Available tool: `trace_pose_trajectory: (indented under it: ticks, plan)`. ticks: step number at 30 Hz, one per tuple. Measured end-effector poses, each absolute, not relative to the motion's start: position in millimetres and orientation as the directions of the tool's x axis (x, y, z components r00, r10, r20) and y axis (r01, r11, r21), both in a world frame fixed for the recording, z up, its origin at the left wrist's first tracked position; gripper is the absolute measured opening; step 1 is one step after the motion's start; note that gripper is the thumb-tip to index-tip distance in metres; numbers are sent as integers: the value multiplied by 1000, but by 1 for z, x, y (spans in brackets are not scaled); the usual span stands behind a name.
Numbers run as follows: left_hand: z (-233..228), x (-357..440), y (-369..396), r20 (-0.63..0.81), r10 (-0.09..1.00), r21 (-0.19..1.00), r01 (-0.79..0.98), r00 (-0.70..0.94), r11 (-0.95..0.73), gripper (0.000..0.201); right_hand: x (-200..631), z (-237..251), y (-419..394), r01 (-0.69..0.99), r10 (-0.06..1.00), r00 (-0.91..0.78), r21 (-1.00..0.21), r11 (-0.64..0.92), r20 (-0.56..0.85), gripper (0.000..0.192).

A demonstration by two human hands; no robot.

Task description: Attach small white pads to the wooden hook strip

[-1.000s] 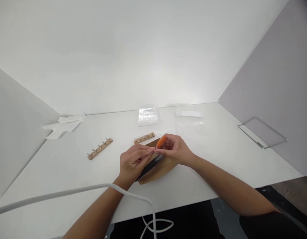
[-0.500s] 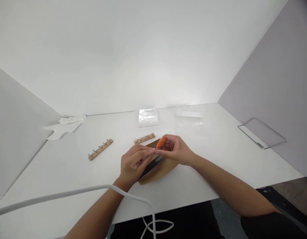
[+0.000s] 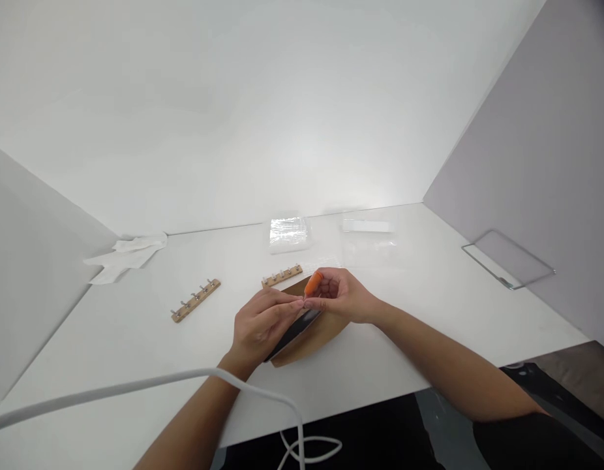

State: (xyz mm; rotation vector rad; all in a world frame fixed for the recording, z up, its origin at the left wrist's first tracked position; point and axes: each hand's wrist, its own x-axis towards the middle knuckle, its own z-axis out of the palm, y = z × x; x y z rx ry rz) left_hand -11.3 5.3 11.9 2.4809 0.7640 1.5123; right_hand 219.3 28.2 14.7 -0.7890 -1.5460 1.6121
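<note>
Closest in, a white cable (image 3: 135, 385) sweeps across the bottom of the view and loops below the table (image 3: 429, 313) edge. Just above it, both hands meet over a brown card (image 3: 314, 336) lying flat on the white tabletop. The left hand (image 3: 260, 323) has its fingers curled, fingertips pinched at a small point right where they touch the right hand's; what sits in that pinch is too small to tell. A dark, glossy strip (image 3: 295, 331) runs slantwise under the left hand, on top of the card. The right hand (image 3: 338, 297) is clenched around an orange tool (image 3: 313, 283), whose rounded end pokes up between thumb and forefinger. Just beyond the knuckles lies a short wooden rack (image 3: 281, 275) with small metal pegs, and a second rack (image 3: 196, 299) sits well off to the left. Further back, a crinkly clear bag (image 3: 289, 233), a flat clear sleeve (image 3: 370, 228), a crumpled white cloth (image 3: 126, 256) at far left, and a glass plate (image 3: 508, 258) leaning by the right wall.
</note>
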Motion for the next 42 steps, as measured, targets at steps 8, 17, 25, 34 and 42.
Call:
trace_pose_trajectory:
  ticks: [8, 17, 25, 34, 42]
  plan:
    - [12, -14, 10, 770, 469, 324, 367, 433, -872, 27, 220, 15, 29, -63, 844, -532, -997, 43, 70, 35]
    - [6, -13, 4, 720, 547, 390, 403, 427, -828, 25, 218, 14, 28, 85, 890, -442, -982, 168, 114, 15]
    - [3, -16, 5, 711, 589, 452, 392, 385, -801, 23, 271, 24, 67, 562, 852, -150, -665, 492, 502, 21]
    - [2, -15, 7, 729, 599, 423, 470, 330, -774, 39, 351, 25, 93, 740, 942, -133, -601, 302, 309, 11]
    - [1, -17, 8, 701, 625, 432, 491, 344, -756, 28, 381, 25, 94, 781, 992, -118, -613, 115, 36, 11]
